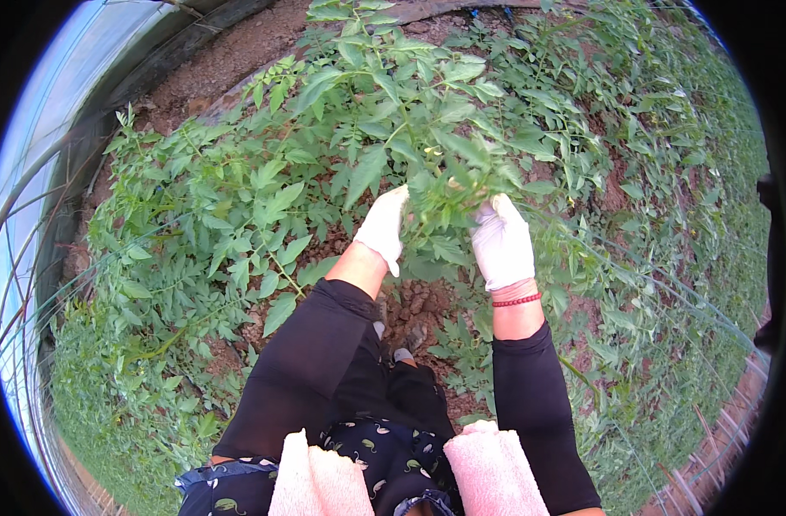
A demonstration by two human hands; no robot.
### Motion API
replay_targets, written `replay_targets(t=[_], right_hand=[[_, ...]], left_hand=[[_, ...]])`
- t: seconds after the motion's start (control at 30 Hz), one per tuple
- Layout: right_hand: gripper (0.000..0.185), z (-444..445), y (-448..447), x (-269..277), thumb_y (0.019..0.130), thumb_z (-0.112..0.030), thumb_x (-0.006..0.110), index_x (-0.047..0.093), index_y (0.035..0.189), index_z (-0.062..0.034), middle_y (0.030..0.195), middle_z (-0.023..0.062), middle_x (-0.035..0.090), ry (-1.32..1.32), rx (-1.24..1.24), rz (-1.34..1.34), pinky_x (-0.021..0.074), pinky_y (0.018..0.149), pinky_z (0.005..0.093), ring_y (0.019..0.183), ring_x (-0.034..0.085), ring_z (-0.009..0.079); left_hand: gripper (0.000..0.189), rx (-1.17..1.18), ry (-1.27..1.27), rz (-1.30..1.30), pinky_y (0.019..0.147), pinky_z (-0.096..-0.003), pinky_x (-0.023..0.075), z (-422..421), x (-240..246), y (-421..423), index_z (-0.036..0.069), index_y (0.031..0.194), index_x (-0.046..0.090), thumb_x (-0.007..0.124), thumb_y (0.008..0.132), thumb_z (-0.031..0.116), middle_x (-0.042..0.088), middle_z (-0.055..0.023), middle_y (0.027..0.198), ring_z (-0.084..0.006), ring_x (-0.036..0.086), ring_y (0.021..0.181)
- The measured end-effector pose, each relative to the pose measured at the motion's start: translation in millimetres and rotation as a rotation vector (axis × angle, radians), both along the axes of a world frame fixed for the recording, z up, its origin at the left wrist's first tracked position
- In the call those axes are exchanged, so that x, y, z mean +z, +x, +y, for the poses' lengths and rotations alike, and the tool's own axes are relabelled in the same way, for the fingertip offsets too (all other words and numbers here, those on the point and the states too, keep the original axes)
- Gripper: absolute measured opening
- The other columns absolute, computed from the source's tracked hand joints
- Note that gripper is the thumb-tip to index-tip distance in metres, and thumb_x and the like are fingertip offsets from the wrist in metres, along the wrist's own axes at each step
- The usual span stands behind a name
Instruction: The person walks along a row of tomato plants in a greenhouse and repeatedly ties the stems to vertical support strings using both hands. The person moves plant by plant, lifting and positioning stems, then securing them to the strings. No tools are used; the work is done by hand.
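Both hands wear white gloves and reach into the leafy top of a tomato plant point(399, 97) in front of me. My left hand point(385, 222) is at the left side of the foliage, its fingertips partly behind leaves. My right hand point(504, 242), with a red bead bracelet point(517, 301) at the wrist, is at the right side, fingers bent among the leaves. Leaves hide what the fingers of either hand touch. A small yellow flower point(433, 151) shows just above, between the hands.
Dense tomato plants stand on both sides. Thin green strings point(664, 274) run through the right row, and more strings cross at left. Bare reddish soil point(422, 306) lies below my hands. A plastic greenhouse wall point(64, 84) with bent poles curves along the left.
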State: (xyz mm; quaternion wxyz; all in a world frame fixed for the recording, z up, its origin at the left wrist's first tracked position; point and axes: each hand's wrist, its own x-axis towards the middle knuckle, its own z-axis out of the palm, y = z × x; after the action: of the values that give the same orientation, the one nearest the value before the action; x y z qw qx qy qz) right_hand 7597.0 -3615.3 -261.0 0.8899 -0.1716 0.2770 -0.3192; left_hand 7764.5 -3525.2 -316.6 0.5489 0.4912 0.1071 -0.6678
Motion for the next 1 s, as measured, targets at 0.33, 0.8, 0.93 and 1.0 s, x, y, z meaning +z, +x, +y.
replay_targets(t=[0.33, 0.8, 0.93, 1.0], right_hand=[[0.026, -2.5, 11.8, 116.3, 0.093, -0.016, 0.051, 0.065, 0.108, 0.0017, 0.098, 0.0062, 0.067, -0.821, 0.495, 0.539, 0.0454, 0.08, 0.0249, 0.086, 0.06, 0.0121], [0.033, 83.3, 10.9, 128.3, 0.096, -0.026, 0.049, 0.057, 0.112, 0.0013, 0.101, 0.0132, 0.065, -0.356, 0.262, 0.608, 0.0516, 0.07, 0.0294, 0.083, 0.065, 0.0204], [0.044, 68.6, 17.4, 115.4, 0.096, -0.037, 0.046, 0.052, 0.115, 0.002, 0.112, 0.0177, 0.06, -0.01, 0.153, 0.266, 0.0542, 0.068, 0.0324, 0.09, 0.064, 0.0268], [0.043, 65.2, 21.9, 111.1, 0.096, -0.037, 0.047, 0.052, 0.114, 0.0012, 0.113, 0.0172, 0.059, 0.016, 0.07, 0.218, 0.0531, 0.072, 0.0331, 0.094, 0.063, 0.0268]], left_hand=[[0.031, -0.501, -0.158, -0.284, 0.08, -0.0321, 0.0465, 2.4, 14.6, -18.5, 0.002, 0.113, 0.062, 0.054, 0.087, 0.017, 0.067, -0.0122, 0.103, -0.0193, 0.061, 0.096], [0.01, -0.127, -0.518, -0.285, 0.059, -0.0298, 0.0372, -43.6, 35.0, -16.8, 0.006, 0.074, 0.05, 0.057, 0.082, 0.008, 0.045, 0.0005, 0.068, -0.0125, 0.043, 0.063], [0.005, 0.13, -0.468, 0.249, 0.062, -0.0347, 0.0466, -37.2, 56.9, -4.5, 0.006, 0.083, 0.054, 0.049, 0.084, 0.005, 0.058, -0.0074, 0.081, -0.0209, 0.055, 0.07], [0.004, 0.19, -0.454, 0.305, 0.062, -0.0373, 0.0469, -34.5, 69.5, 0.8, 0.006, 0.083, 0.054, 0.049, 0.085, 0.007, 0.057, -0.008, 0.079, -0.0223, 0.055, 0.07]])
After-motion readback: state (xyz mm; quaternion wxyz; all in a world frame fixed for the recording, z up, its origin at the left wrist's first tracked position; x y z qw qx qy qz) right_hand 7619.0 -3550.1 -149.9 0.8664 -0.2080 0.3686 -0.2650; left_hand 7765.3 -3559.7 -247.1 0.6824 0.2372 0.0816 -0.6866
